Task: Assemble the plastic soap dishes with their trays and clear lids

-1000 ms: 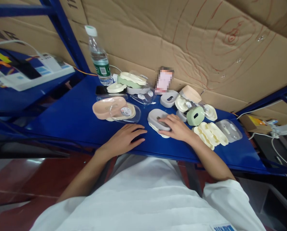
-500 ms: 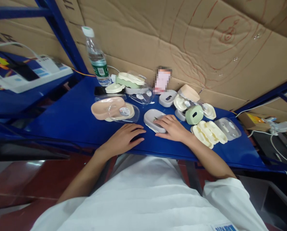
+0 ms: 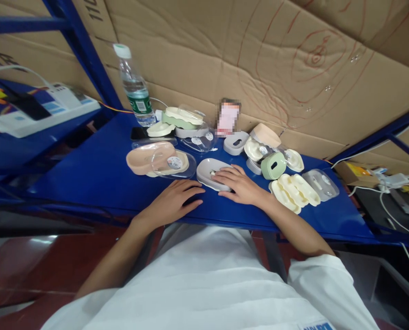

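My right hand [image 3: 237,183] is at the right end of a light grey oval plastic dish [image 3: 206,168] on the blue table. Its fingers reach over the rim to the inside, and the thumb lies along the near outer side. A small light piece [image 3: 212,173] shows by the fingertips, too small to name. My left hand [image 3: 180,198] rests on the table left of the dish, palm down, fingers apart, with nothing in it. Beyond it lie a peach oval tray [image 3: 140,158] and a clear lid [image 3: 182,170] with a round label.
A water bottle [image 3: 138,98] stands at the back left near stacked cream, green and grey trays [image 3: 180,118]. A phone [image 3: 229,117] leans against the cardboard wall [image 3: 190,55]. A green box [image 3: 273,166] and cream moulded tray [image 3: 295,192] lie to the right. A power strip [image 3: 19,123] sits far left.
The grey dish has shifted slightly left and lies flatter, showing more of its inside. My left hand is nearly still. The whole view has swung a little.
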Available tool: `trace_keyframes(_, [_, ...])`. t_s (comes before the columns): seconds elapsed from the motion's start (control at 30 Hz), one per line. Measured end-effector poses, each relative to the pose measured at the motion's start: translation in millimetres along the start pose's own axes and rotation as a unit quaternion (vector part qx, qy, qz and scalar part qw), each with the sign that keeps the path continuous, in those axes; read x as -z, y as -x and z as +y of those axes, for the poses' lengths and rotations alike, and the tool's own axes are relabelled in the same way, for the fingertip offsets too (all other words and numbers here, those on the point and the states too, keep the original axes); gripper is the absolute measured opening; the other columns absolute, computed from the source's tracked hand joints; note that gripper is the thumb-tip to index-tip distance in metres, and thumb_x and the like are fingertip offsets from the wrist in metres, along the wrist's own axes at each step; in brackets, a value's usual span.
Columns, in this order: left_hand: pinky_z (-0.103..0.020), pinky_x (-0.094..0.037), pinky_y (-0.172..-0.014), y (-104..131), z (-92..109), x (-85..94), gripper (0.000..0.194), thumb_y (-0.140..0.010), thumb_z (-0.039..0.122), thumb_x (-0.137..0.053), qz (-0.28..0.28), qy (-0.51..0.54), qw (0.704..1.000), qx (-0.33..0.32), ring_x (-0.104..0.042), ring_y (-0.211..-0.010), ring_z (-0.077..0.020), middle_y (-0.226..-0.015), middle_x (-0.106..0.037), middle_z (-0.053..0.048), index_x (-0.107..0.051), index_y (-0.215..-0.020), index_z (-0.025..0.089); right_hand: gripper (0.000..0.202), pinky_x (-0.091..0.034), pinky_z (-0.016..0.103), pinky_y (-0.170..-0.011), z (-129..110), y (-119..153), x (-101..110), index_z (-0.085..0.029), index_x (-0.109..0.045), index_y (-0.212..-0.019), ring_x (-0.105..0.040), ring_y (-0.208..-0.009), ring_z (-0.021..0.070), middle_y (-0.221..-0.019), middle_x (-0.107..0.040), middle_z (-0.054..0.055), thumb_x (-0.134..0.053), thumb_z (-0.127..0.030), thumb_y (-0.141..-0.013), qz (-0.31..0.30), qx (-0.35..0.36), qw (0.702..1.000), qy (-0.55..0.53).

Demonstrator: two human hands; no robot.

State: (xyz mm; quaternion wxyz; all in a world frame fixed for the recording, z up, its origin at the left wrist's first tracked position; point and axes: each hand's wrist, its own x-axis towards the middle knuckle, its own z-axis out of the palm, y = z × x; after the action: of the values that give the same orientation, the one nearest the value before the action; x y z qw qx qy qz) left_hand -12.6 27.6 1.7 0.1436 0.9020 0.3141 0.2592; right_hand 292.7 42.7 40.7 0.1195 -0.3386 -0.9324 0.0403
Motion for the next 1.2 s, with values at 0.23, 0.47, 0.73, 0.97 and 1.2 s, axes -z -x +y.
trace_keyframes(0.23, [-0.052,-0.053,-0.116,1,0,-0.2,0.035,-0.11,0.046,-0.056,0.012,0.006,1.0,0.0,-0.068,-0.129,-0.0281,-0.139,-0.073,-0.009,-0.074,-0.134,0.028,0.056,-0.028,0.062,-0.132,-3,-1,-5,-0.027,-0.05,-0.164,-0.046,-0.156,0.0315,-0.165,-0.055,0.013,-0.055,-0.045,-0.111,-0.01,-0.004,1.0,0.021])
trace_keyframes(0.47, [-0.047,-0.055,-0.114,5,9,4.7,0.028,-0.109,0.031,-0.057,0.11,-0.032,0.993,-0.005,-0.07,-0.125,-0.0259,-0.144,-0.068,-0.01,-0.073,-0.131,0.028,0.053,-0.024,0.063,-0.133,-3,1,-7,-0.028,-0.048,-0.165,-0.041,-0.16,0.0307,-0.17,-0.048,0.012,-0.051,-0.04,-0.113,-0.023,-0.014,1.0,0.014])
trace_keyframes(0.73, [-0.067,-0.031,-0.127,19,-11,24.1,0.066,-0.094,0.028,-0.071,0.211,-0.149,0.956,0.136,-0.03,-0.163,-0.046,-0.181,-0.023,-0.015,-0.049,-0.157,0.026,0.052,-0.03,0.061,-0.13,-3,-1,-2,-0.029,-0.051,-0.163,-0.043,-0.159,0.0311,-0.169,-0.049,0.013,-0.055,-0.039,-0.112,-0.027,-0.015,0.999,-0.009])
trace_keyframes(0.97, [-0.066,-0.031,-0.122,18,-24,24.6,0.049,-0.105,0.034,-0.061,0.19,-0.198,0.95,0.153,-0.041,-0.159,-0.0412,-0.173,-0.044,-0.012,-0.055,-0.153,0.031,0.052,-0.032,0.058,-0.129,-2,1,-6,-0.027,-0.05,-0.163,-0.043,-0.159,0.0305,-0.17,-0.048,0.013,-0.051,-0.042,-0.114,-0.02,-0.01,1.0,-0.003])
trace_keyframes(1.2, [-0.054,-0.044,-0.113,19,-25,25.2,0.041,-0.108,0.044,-0.061,0.25,-0.226,0.927,0.166,-0.057,-0.145,-0.0391,-0.16,-0.061,-0.011,-0.065,-0.145,0.027,0.052,-0.033,0.061,-0.126,-3,0,-5,-0.026,-0.051,-0.163,-0.043,-0.158,0.032,-0.169,-0.049,0.016,-0.052,-0.041,-0.113,-0.017,-0.016,1.0,-0.003])
